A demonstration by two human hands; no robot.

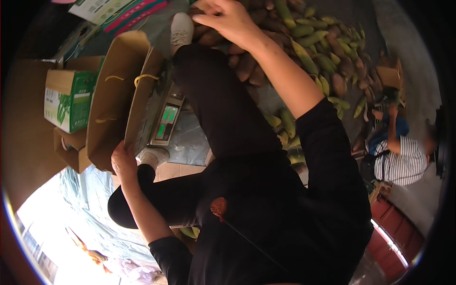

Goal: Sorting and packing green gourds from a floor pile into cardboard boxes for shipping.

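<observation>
My left hand (pixel 124 164) is closed on the near edge of a tall open cardboard box (pixel 110 102). Yellow cord handles (pixel 145 78) run through the box's walls, and I see bare brown cardboard inside it. The box stands tilted on or against a scale (pixel 164 124) with a lit green display. At the upper edge of the view, my right hand (pixel 230 21) is over a heap of long brown and green vegetables (pixel 304 42). Its thumb and fingers are loosely curled and apart, and I make out nothing between them.
Left of the box stand a green and white carton (pixel 71 99) and a small open cardboard piece (pixel 70 145). Printed cartons (pixel 102 9) lie at upper left. A person in a striped shirt (pixel 401 161) sits at right near a cardboard box (pixel 389 76). Plastic sheeting (pixel 185 137) covers the floor.
</observation>
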